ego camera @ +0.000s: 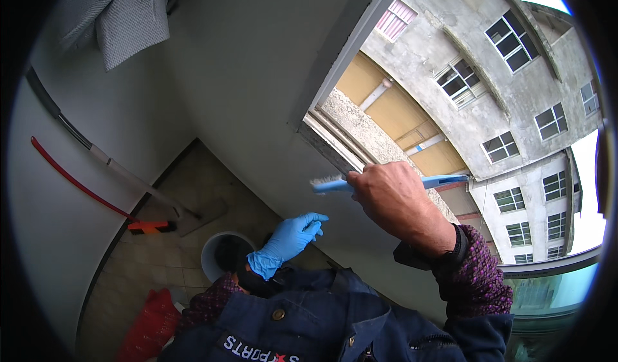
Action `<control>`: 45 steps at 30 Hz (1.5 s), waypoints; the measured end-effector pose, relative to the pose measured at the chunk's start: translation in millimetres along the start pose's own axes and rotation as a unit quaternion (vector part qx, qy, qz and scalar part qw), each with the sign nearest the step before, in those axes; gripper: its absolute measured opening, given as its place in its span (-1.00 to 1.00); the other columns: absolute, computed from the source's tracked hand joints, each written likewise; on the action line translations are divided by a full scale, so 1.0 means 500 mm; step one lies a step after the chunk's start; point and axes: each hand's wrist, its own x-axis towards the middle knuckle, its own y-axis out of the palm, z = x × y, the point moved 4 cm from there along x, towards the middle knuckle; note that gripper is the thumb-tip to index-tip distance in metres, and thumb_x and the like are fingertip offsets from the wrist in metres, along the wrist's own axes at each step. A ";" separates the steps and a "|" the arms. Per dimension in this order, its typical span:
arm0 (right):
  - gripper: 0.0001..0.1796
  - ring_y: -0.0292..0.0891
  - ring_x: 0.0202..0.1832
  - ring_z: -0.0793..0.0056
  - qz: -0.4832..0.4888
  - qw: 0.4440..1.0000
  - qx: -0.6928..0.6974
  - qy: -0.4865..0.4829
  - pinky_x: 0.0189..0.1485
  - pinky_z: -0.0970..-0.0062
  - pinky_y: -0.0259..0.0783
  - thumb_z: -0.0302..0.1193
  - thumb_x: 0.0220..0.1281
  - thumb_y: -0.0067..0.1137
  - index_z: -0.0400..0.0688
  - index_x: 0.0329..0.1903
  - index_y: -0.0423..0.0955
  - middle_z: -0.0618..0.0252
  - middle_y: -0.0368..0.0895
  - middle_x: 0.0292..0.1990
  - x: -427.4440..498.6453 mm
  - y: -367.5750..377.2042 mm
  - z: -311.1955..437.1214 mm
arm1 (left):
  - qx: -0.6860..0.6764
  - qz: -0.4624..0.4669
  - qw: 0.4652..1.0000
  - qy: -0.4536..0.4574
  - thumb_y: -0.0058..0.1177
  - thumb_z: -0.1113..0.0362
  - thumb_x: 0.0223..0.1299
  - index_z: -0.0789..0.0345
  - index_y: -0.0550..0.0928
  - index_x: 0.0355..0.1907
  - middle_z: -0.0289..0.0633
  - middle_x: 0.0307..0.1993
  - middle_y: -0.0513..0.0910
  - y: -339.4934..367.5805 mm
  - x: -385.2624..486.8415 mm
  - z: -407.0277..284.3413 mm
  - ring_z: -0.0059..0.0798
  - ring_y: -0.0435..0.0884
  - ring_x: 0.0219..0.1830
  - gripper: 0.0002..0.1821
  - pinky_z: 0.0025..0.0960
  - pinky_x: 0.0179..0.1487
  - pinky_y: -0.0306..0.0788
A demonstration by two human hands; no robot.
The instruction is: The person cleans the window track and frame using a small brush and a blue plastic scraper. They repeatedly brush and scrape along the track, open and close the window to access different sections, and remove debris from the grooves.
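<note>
My right hand point(391, 200) is bare and closed around the middle of a blue plastic brush point(333, 186), just above the inner end of the window sill track point(338, 142). The brush's pale bristles point away from me at its left end, and its handle sticks out to the right of my fist. My left hand point(289, 239), in a blue disposable glove, hangs lower and to the left, close to my jacket point(309, 309). Its fingers are partly bent, and no object shows in it.
A bucket point(208, 256) stands on the tiled floor, left of my gloved hand. A red-handled broom point(87, 183) and a long-handled mop point(130, 178) lean on the wall. Grey textured fabric point(133, 24) is at upper left, a red cloth item point(152, 323) at lower left.
</note>
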 end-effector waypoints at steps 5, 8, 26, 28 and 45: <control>-0.83 0.58 -0.45 0.16 -0.226 0.973 0.022 0.031 -0.39 0.22 0.47 -0.35 0.21 0.25 -0.15 -0.20 0.58 0.14 0.58 -0.47 0.018 -0.056 -0.016 | -0.011 0.000 1.000 0.027 -0.07 0.39 0.43 0.36 0.59 0.13 -0.16 -0.23 0.70 -0.009 -0.007 -0.022 -0.54 0.66 -0.22 -0.71 -0.45 -0.10 0.54; -0.78 0.64 -0.38 0.24 -0.303 0.947 0.099 0.044 -0.36 0.35 0.50 -0.41 0.17 0.32 -0.17 -0.14 0.58 0.17 0.66 -0.37 -0.037 -0.094 -0.061 | -0.012 -0.032 0.998 0.047 -0.04 0.30 0.45 0.35 0.59 0.12 -0.16 -0.20 0.70 -0.020 -0.013 -0.053 -0.51 0.68 -0.23 -0.70 -0.46 -0.11 0.57; -0.50 0.50 0.01 0.49 -0.435 0.451 0.778 -0.047 0.13 0.44 0.44 -0.37 0.31 0.28 -0.24 0.22 0.35 0.24 0.55 -0.04 -0.232 0.127 -0.205 | 0.387 0.001 0.829 0.404 0.34 0.39 0.08 0.16 0.45 0.34 -0.17 -0.16 0.64 0.194 0.117 -0.547 -0.42 0.65 -0.31 -0.29 -0.37 -0.20 0.56; -0.52 0.53 -0.01 0.48 -0.396 0.581 0.710 0.006 0.07 0.45 0.45 -0.32 0.36 0.21 -0.28 0.22 0.35 0.17 0.57 -0.03 -0.272 0.180 -0.244 | 0.490 0.030 0.784 0.380 0.23 0.40 0.18 0.18 0.56 0.24 -0.15 -0.32 0.61 0.206 0.126 -0.548 -0.30 0.63 -0.38 -0.48 -0.34 -0.30 0.51; -0.79 0.56 -0.50 0.36 -0.613 0.702 0.337 0.135 -0.45 0.47 0.44 -0.61 0.11 0.27 -0.23 -0.16 0.56 0.23 0.63 -0.45 -0.513 0.447 -0.217 | 0.616 0.410 0.619 0.261 -0.04 0.23 0.34 -0.09 0.46 0.30 -0.11 -0.37 0.57 0.379 0.224 -0.404 -0.16 0.60 -0.47 -0.53 -0.19 -0.43 0.47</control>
